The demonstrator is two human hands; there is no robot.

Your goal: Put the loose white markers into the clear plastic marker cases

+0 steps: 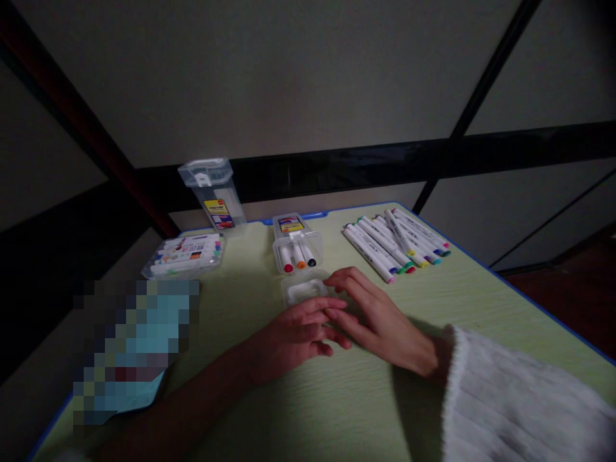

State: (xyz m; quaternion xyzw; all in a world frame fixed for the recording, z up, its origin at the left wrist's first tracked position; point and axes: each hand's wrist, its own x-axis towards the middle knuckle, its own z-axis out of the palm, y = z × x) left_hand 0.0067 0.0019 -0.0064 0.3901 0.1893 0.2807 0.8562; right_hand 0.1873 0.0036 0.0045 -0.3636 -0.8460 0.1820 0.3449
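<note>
My left hand (293, 337) hovers over the middle of the table, fingers loosely stretched and holding nothing. Beside it, my right hand (380, 321) has its fingers apart, with its fingertips meeting or overlapping those of the left; contact is hard to tell. Just beyond both hands is a translucent lid (305, 289), partly covered by the left fingers. It lies in front of a clear plastic box (283, 226) resting on its side. Inside that box are a red marker (287, 264), an orange marker (301, 262) and a black marker (311, 260).
Several white markers (394, 240) with coloured ends lie piled at the back right. An upright clear box (215, 192) stands at the back left, near a flat case of markers (185, 256). A blurred-out turquoise object (154, 333) lies left on the green table (481, 308).
</note>
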